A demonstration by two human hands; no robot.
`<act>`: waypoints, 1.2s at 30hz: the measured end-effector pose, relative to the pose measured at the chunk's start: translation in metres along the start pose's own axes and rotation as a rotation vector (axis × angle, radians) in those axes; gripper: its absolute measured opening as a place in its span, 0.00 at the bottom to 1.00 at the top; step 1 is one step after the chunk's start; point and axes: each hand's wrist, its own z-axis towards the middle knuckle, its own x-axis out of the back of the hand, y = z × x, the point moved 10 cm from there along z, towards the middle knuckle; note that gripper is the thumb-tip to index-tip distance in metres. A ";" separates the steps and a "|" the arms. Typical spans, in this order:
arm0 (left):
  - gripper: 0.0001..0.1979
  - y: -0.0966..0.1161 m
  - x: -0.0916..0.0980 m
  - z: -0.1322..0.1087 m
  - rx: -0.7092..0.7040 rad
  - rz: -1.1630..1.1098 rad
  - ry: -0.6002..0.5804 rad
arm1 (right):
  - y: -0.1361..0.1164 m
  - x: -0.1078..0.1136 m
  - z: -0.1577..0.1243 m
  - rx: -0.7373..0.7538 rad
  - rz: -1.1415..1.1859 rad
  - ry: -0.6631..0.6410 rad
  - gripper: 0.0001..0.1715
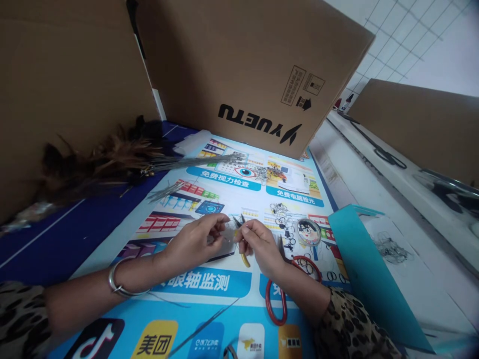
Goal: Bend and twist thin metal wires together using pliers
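Observation:
My right hand [260, 244] is closed around small pliers with yellow handles [245, 260], their dark pointed jaws aimed away from me. My left hand [198, 238] is beside it with fingers curled together in a pinch. Near its fingertips shows a small pale, see-through bit [229, 233], too blurred to name. Red-handled scissors [276, 304] lie partly under my right forearm. Small black rings and wire pieces [289, 234] are scattered just beyond my right hand, by a round tin with a cartoon face [309, 232].
A large cardboard box [239, 65] stands at the back. Brown feathers [101, 154] and a bundle of thin metal wires [198, 160] lie at left. A teal open box [374, 279] holds a wire tangle [391, 248]. Dark strips [204, 326] lie on the printed sheet in front.

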 end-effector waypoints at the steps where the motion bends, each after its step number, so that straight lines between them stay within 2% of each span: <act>1: 0.15 0.001 0.003 0.001 0.004 -0.002 0.018 | 0.000 0.000 0.000 0.001 -0.002 0.001 0.12; 6: 0.11 0.002 0.010 0.003 0.020 -0.076 0.032 | -0.002 0.000 -0.001 0.001 0.022 -0.003 0.11; 11: 0.19 -0.002 -0.004 0.005 0.013 -0.302 -0.112 | 0.002 0.005 0.000 -0.041 0.101 0.021 0.12; 14: 0.24 0.002 -0.009 0.004 -0.039 -0.316 -0.167 | 0.005 0.008 0.001 -0.068 0.153 0.039 0.12; 18: 0.24 0.007 -0.004 0.003 -0.081 -0.222 -0.126 | 0.006 0.008 0.000 -0.079 0.164 0.038 0.13; 23: 0.20 0.009 0.003 0.003 -0.115 -0.164 -0.062 | 0.006 0.008 0.000 -0.068 0.151 0.032 0.13; 31: 0.21 0.005 -0.002 0.001 -0.140 -0.114 -0.073 | 0.006 0.007 0.000 -0.067 0.153 0.019 0.13; 36: 0.17 0.001 0.000 0.001 -0.145 -0.111 -0.045 | 0.006 0.006 0.000 -0.062 0.151 0.009 0.14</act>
